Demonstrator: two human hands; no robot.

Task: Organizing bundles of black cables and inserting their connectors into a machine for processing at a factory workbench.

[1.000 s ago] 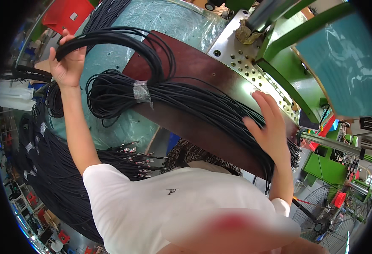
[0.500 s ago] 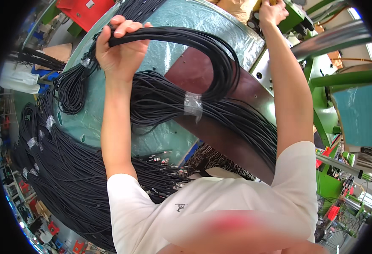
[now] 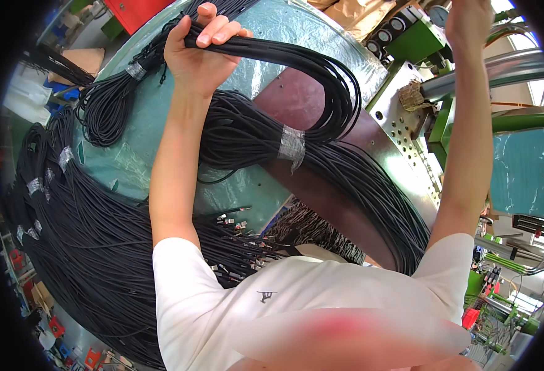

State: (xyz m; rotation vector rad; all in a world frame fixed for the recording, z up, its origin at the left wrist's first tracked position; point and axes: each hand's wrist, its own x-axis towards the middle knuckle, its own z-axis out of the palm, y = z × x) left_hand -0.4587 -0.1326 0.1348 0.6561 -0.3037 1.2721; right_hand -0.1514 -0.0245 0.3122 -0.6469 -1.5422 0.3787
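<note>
My left hand (image 3: 205, 52) is closed around one end of a black cable bundle (image 3: 297, 55), with the thumb and fingertips curled over it. From that grip the cables arch to the right and bend back toward a coiled cable bundle (image 3: 241, 133) on the table. Clear tape (image 3: 292, 147) wraps this coil, and its cables trail down to the right, in front of my chest. My right hand (image 3: 470, 25) is raised at the upper right, beside the machine's gauges. Its fingers run out of the picture, so their pose is hidden.
A smaller taped cable coil (image 3: 108, 111) lies left of my left hand. Many cables (image 3: 99, 235) with connector ends (image 3: 235, 226) fill the left side. The table (image 3: 259, 198) has a green plastic cover. A green machine with a metal plate (image 3: 408, 133) and thick cylinder (image 3: 488, 71) stands right.
My right hand has moved right and upward, away from the yellow thing it was at. My left hand has shifted slightly right and up, still gripping the cables.
</note>
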